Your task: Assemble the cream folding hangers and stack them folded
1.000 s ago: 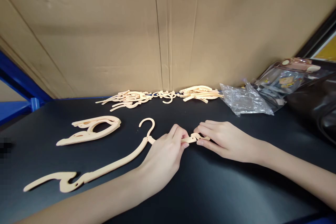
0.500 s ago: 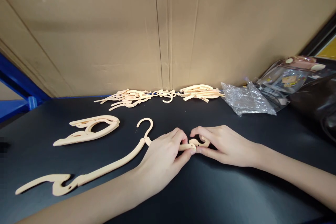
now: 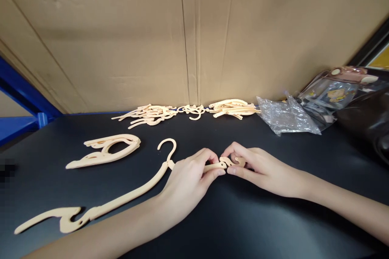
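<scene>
A beige folding hanger [image 3: 133, 195] lies spread on the black table, its hook upward and its left arm reaching to the lower left. My left hand [image 3: 190, 184] is closed around the hanger's right arm, covering much of it; the arm's holed end shows past the fingertips. Between the thumb and fingers of my right hand [image 3: 261, 166] is a small curved hanger piece [image 3: 240, 162], partly hidden by the fingers. Its tip meets or nearly meets the arm's end; whether they are joined I cannot tell. A folded beige hanger [image 3: 121, 156] rests at the left.
Along the back lie a pile of beige hanger arms [image 3: 152, 113], several small hooks [image 3: 194, 110] and a stack of longer pieces [image 3: 234, 108]. A clear plastic bag [image 3: 285, 115] and a dark bag [image 3: 364, 109] are at the right. Cardboard [image 3: 121, 40] stands behind the table [image 3: 243, 226].
My right hand has shifted slightly right and turned the curved piece, so a small gap shows between the fingertips of both hands. My left hand keeps its grip on the hanger arm.
</scene>
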### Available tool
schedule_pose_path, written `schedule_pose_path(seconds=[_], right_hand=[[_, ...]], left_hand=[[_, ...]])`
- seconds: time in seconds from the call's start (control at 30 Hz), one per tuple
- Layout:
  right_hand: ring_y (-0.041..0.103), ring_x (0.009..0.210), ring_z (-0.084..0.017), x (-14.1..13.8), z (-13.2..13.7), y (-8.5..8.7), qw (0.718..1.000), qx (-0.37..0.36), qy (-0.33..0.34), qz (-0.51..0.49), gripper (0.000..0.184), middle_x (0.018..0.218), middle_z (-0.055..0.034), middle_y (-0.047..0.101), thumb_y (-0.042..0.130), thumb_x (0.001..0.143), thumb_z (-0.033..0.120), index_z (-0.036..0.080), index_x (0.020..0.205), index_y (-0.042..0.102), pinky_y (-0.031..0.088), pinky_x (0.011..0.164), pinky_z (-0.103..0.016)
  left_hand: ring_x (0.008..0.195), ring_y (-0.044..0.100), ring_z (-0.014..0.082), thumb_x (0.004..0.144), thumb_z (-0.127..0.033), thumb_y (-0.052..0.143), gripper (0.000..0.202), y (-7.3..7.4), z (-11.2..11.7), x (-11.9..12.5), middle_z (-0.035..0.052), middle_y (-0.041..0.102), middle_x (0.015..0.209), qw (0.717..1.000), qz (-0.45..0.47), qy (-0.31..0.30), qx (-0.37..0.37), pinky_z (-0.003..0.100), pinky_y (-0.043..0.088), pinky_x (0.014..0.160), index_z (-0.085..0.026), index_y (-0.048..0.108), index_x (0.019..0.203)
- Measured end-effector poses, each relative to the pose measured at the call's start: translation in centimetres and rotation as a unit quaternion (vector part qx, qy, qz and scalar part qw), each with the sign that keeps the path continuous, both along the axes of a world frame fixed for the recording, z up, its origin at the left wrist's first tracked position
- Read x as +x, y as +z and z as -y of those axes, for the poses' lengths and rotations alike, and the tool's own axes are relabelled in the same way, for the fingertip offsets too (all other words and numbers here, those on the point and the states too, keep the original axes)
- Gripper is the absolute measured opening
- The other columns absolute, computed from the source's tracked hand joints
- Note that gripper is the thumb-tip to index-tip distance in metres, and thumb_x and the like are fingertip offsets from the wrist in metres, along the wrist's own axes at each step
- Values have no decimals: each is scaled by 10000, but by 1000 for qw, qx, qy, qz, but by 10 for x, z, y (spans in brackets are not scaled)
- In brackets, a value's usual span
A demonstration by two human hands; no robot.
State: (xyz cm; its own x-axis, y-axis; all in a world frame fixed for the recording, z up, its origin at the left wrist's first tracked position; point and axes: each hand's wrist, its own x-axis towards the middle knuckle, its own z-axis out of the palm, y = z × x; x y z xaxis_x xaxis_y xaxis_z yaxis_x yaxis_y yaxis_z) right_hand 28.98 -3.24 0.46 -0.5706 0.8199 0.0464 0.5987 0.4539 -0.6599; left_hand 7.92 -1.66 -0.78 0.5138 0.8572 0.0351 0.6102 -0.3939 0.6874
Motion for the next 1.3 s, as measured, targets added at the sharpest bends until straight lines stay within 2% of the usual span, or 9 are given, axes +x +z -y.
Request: schedule_pose_path(seconds=[0.1,0.23,0.43,0.7,0.83,1.03,1.17,1.3], right_hand=[[356,567,-92,2,-2,-1,999,-27,14,-28,180,639,81,409,428,983,398,219,970,446,286,536,-212],[311,565,-86,2,-4,-2,996,-60,26,-59,173,636,83,389,473,968,367,210,903,436,245,515,-216],[303,583,-83,-1,-1,-1,990,-84,15,-108,176,669,74,412,516,947,338,205,878,424,231,509,-216],[268,567,-80,-1,-2,-5,986,-105,40,-119,159,625,88,350,542,933,304,196,867,446,226,501,-211],[279,558,-81,-1,-2,-3,992,-80,49,-85,154,611,89,343,546,930,308,195,865,464,243,500,-205],[433,603,-82,0,-1,-2,998,41,36,19,242,699,61,481,559,920,306,202,767,403,311,562,-202],[519,648,-103,1,0,-3,996,62,36,62,196,767,44,559,540,927,289,213,810,402,335,582,-213],[508,623,-108,2,-1,-3,995,65,41,69,229,735,47,526,537,928,314,219,797,374,328,565,-215]], left_hand=[[559,474,104,913,-335,522,114,1,1,0,-87,538,661,1000,1,6,1,229,271,510,-242,516,848],[542,457,103,921,-340,501,115,0,3,-1,-89,530,662,1000,-4,-3,22,228,276,512,-243,492,858],[517,439,107,940,-370,445,136,-2,5,-2,-93,501,638,999,4,-16,42,229,278,501,-250,444,875],[539,475,115,940,-368,429,137,-2,5,-3,-88,525,647,1000,-1,-16,26,236,292,513,-250,439,870],[550,488,120,945,-388,422,156,-2,5,-4,-85,528,646,1000,-4,-17,16,238,296,511,-252,441,870],[595,545,121,941,-363,451,166,-2,3,-2,-67,594,753,1000,-11,-23,12,233,321,520,-239,465,832],[644,587,131,932,-289,464,51,-1,3,0,-69,618,790,999,-14,-28,34,233,377,565,-248,460,902],[606,575,110,926,-227,472,46,-3,4,-1,-64,621,876,994,-35,-54,92,224,399,553,-255,475,962]])
